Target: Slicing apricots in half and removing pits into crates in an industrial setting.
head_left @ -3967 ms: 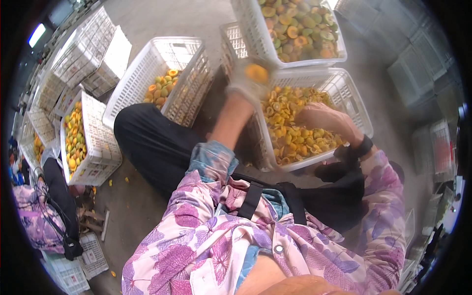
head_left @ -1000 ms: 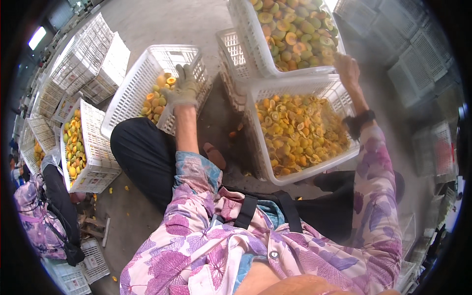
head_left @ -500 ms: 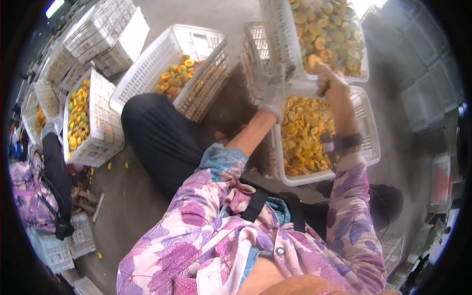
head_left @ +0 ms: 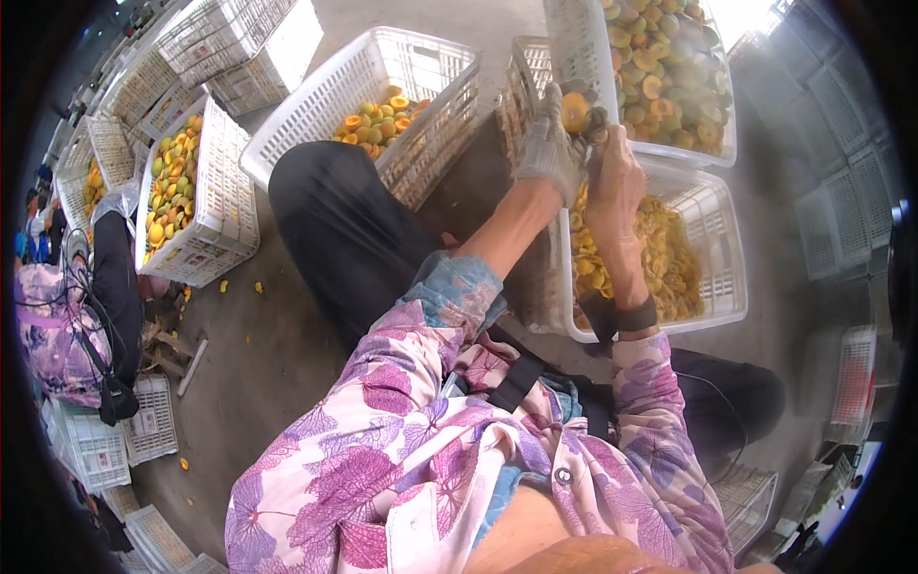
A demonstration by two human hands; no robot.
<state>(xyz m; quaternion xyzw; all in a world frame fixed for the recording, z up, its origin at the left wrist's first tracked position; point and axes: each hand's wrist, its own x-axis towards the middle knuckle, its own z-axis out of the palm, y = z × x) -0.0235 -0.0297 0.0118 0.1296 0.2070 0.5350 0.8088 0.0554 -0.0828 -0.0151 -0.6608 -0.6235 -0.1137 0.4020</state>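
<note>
My left hand (head_left: 553, 153), in a pale glove with darkened fingertips, grips an orange apricot half (head_left: 574, 112) at the near left edge of the raised crate of apricots (head_left: 660, 81). My bare right hand (head_left: 614, 177) is right beside it, fingers closed against the fruit area; what they hold is too small to make out. Beneath them, a white crate (head_left: 724, 258) holds a heap of yellow, flattened fruit pieces. To the left, a crate (head_left: 274, 105) contains orange and greenish apricots.
More filled crates (head_left: 220, 234) and stacked white crates (head_left: 229, 38) stand at left. A co-worker in floral clothing (head_left: 53, 335) sits at far left. Further crates (head_left: 841, 201) line the right. Fruit scraps lie on the floor (head_left: 220, 364); my dark-trousered legs border the crates.
My left hand has left the left-hand crate and moved right and up, meeting my right hand, which has come inward. Earlier my right hand was down in the lower crate. The view has shifted.
</note>
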